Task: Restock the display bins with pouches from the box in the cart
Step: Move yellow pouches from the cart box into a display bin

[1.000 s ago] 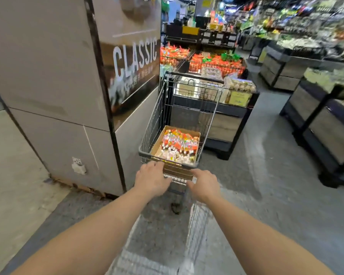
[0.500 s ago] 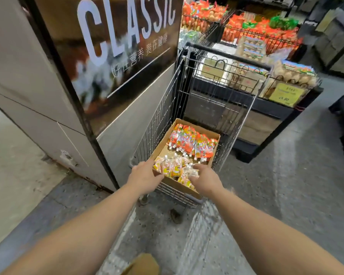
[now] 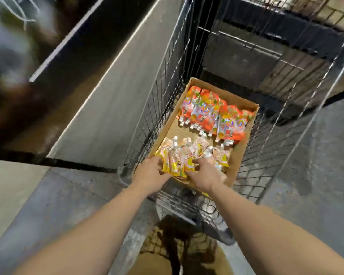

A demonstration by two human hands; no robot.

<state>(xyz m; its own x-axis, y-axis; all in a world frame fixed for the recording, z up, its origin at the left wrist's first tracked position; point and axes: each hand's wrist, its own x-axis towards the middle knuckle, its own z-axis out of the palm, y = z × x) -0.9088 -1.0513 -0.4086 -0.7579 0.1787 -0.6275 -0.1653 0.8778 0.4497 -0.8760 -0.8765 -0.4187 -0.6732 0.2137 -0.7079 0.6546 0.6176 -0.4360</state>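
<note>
Yellow pouches (image 3: 179,163) were gripped between the left hand (image 3: 151,173) and right hand (image 3: 205,175) inside the box (image 3: 244,155) in the cart (image 3: 286,135). Red pouches (image 3: 213,114) were left behind them; no bin was seen, so restocking was judged barely begun.

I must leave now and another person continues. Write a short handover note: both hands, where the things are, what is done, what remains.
Left hand: on the near left of the yellow pouches, fingers curled at them.
Right hand: on the same yellow pouches from the right; the grip is blurred.
Box: inside the cart, with orange pouches in a row at its far end and yellow ones near.
Done: the cart stands by a dark display stand.
Left: lift the pouches out and fill the bins, which are not in view.
</note>
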